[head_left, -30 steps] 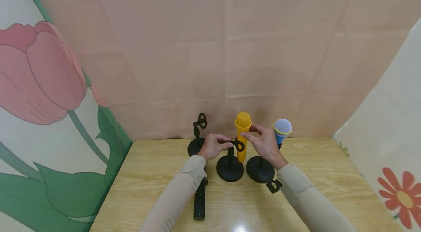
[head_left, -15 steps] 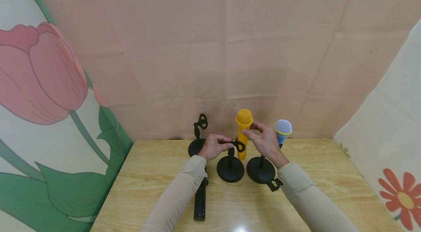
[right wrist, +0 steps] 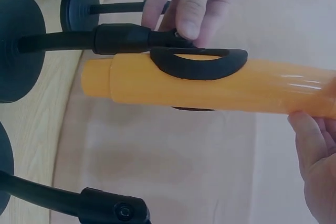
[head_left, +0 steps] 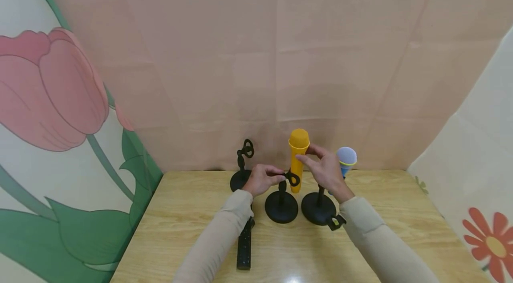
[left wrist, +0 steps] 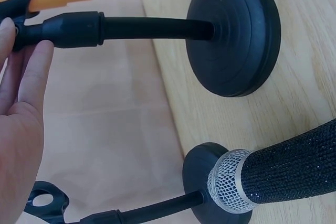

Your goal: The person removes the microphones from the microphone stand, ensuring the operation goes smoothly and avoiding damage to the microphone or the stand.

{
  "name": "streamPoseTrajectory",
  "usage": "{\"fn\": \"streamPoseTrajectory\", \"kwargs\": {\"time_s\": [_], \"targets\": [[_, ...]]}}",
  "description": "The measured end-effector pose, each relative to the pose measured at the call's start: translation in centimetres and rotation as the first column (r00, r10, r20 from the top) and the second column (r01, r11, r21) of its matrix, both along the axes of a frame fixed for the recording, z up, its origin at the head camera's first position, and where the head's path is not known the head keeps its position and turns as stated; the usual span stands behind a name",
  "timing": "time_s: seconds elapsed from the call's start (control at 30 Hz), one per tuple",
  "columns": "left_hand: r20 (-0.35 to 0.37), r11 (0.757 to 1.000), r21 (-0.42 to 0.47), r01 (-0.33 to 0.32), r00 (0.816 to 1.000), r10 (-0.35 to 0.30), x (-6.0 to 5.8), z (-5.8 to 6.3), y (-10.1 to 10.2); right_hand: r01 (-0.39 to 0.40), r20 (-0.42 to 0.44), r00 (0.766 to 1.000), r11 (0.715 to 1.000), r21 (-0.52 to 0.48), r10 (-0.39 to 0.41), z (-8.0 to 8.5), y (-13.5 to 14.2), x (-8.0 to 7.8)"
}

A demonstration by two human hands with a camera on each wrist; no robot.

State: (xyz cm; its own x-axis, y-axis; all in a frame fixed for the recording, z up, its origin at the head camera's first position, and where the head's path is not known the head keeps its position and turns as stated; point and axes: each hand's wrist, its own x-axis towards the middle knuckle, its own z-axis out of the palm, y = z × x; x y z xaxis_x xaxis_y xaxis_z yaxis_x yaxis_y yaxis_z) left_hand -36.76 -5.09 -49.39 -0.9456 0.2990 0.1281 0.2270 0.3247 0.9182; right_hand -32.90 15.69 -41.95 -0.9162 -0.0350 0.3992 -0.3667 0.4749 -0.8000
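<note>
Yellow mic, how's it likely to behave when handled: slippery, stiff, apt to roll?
Probably slippery: the yellow mic looks smooth and glossy. May roll if laid down, since its body is round. Likely stiff: it runs straight from the clip to the right hand.

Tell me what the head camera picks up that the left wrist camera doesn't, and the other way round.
Only the head view shows the right-hand grip on the yellow microphone, the blue microphone, and the pictured tulip and red flower.

Only the left wrist view shows the silver mesh head of the black microphone; the left sleeve hides that end from the head camera.

Both show the left-hand grip on the middle stand, the left stand, the wooden table and some of the yellow microphone.
</note>
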Motion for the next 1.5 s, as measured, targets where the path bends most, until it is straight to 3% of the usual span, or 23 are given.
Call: {"fn": "streamPoseTrajectory", "kwargs": {"time_s": [0.83,1.5], "targets": [[-0.031,1.0,0.027,0.012,0.999,-0.011,0.0,-0.4,0.0,-0.036,-0.03,0.999,0.999,-0.008,0.035,1.8,0.2,-0.3],[-0.128,0.994,-0.113,-0.006,0.992,-0.008,-0.3,0.1,0.4,-0.015,-0.042,0.999,1.0,0.018,0.016,4.5,0.7,-0.2]]}}
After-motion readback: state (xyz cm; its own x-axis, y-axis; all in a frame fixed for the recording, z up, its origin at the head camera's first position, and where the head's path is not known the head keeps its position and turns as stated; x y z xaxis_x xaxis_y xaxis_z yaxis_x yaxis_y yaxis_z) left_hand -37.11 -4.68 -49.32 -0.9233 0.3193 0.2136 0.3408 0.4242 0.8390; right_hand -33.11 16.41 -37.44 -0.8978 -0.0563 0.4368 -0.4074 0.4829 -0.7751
